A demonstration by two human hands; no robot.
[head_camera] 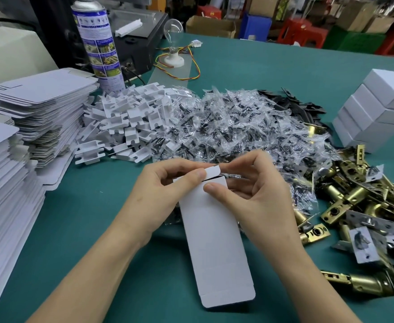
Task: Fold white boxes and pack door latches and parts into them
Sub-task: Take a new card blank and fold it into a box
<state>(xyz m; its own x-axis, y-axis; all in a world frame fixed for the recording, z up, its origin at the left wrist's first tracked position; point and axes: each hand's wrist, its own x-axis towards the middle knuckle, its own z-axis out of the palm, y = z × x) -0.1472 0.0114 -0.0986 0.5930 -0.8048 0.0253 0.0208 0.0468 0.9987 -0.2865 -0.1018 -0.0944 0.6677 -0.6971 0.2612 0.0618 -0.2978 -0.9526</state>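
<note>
The half-folded white box (214, 241), held above the green table (98, 229), is pinched at its far end by the left hand (163, 194) and the right hand (256, 197), thumbs pressed on top, and its small end flap (213, 172) could crease crooked or tear if forced in askew.

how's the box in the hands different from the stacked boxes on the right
The box in the hands is unfinished: its far end gapes and a small flap stands up, while the stacked boxes are closed on every side that shows. The box in the hands is gripped by the left hand and right hand; the stacked boxes sit untouched on the table. Both are plain white card.
</note>
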